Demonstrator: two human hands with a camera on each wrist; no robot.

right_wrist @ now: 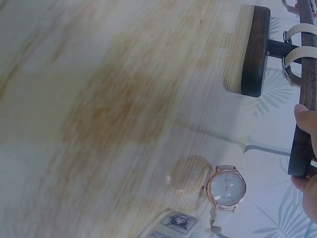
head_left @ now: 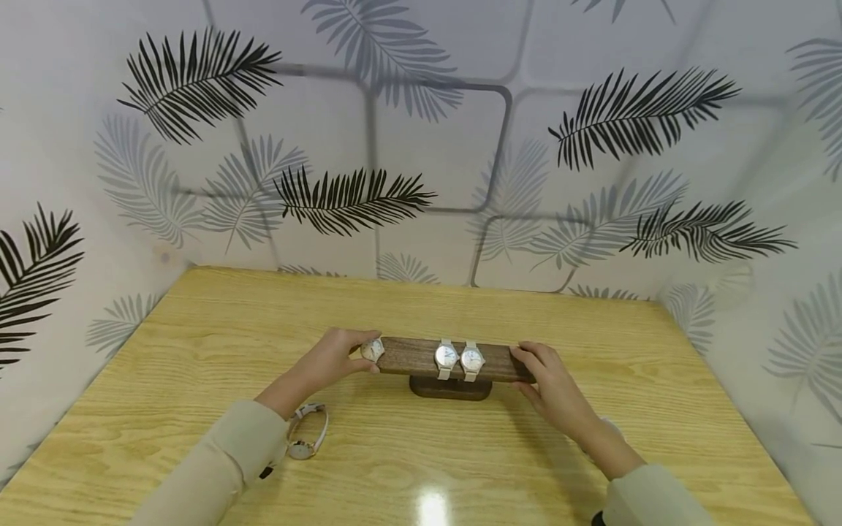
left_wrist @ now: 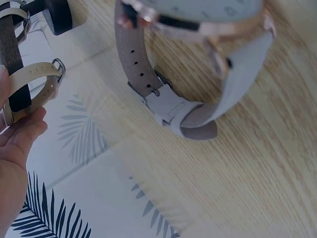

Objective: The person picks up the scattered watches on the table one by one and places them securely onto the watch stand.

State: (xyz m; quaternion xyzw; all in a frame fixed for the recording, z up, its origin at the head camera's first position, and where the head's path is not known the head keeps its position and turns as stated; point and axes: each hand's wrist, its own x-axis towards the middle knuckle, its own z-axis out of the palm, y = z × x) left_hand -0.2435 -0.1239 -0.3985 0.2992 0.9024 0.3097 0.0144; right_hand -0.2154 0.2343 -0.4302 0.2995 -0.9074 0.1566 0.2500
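Note:
A dark wooden watch stand (head_left: 411, 356) has its bar raised on an oval base (head_left: 450, 389). Two light-strapped watches, a left one (head_left: 446, 356) and a right one (head_left: 471, 359), are looped side by side around the bar's middle. At the bar's left end, my left hand (head_left: 327, 358) pinches a third watch (head_left: 372, 350) between thumb and fingers. Its buckled beige strap (left_wrist: 37, 72) encircles the bar end in the left wrist view. My right hand (head_left: 551, 383) grips the bar's right end, thumb and fingers on opposite edges.
On the wooden table (head_left: 368, 453), a pale-strapped watch (head_left: 302, 449) lies by my left sleeve. Another rose-gold watch (right_wrist: 227, 188) lies near my right forearm, beside a clear item with a printed label (right_wrist: 176, 223). A leaf-patterned wall (head_left: 421, 241) borders the table's back.

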